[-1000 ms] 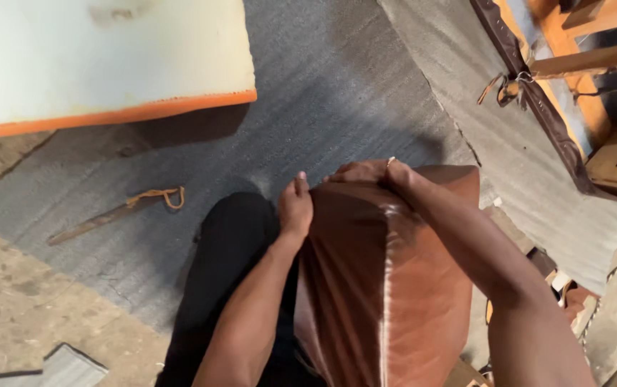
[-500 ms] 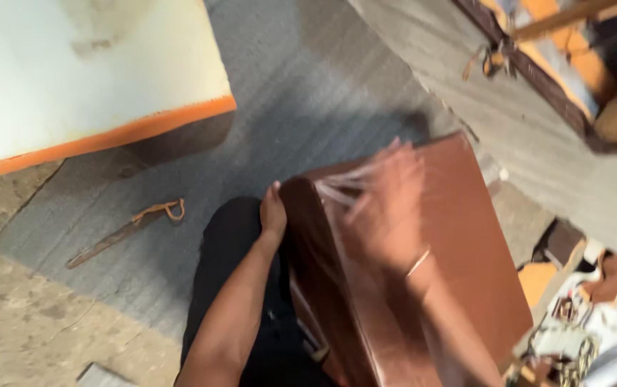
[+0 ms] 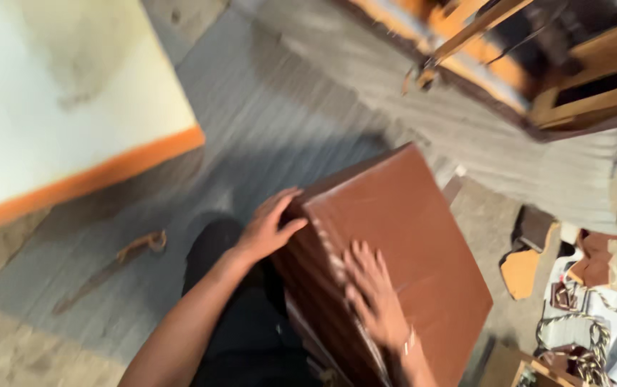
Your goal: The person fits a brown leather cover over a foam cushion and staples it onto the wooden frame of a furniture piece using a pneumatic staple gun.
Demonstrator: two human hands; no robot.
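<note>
Cushion, brown leather-look, held on the lap

Cushion (image 3: 402, 258): large, boxy, covered in smooth brown material, with a seamed side panel facing the person. It rests tilted across the dark-clothed lap (image 3: 240, 315), its broad face turned upward and sloping away, probably so that both hands can work along the near edge.

Left hand (image 3: 269, 229): fingers spread and curled over the upper near corner of the cushion, thumb on the side panel. The grip is a loose clasp on that corner, steadying rather than pinching.

Right hand (image 3: 373, 297): laid flat on the broad face just beside the seam, fingers splayed, palm down. No closed grip here; it presses on the cover (blurred, so finer detail cannot be told). A thin bangle (image 3: 407, 342) shows at the wrist.

Around the grip:
- Beneath and beyond the left hand, a grey woven mat (image 3: 273, 122) on the floor.
- Left of the left hand, on the mat, a slim brownish tool or strap with a looped end (image 3: 118, 261); well apart from both hands.
- Far left, a pale foam slab with an orange edge (image 3: 65, 115).
- Beyond the cushion, a wooden frame (image 3: 581, 72), partly out of view.
- Right of the right hand, scraps of brown material and cord (image 3: 581, 287) on the floor.
</note>
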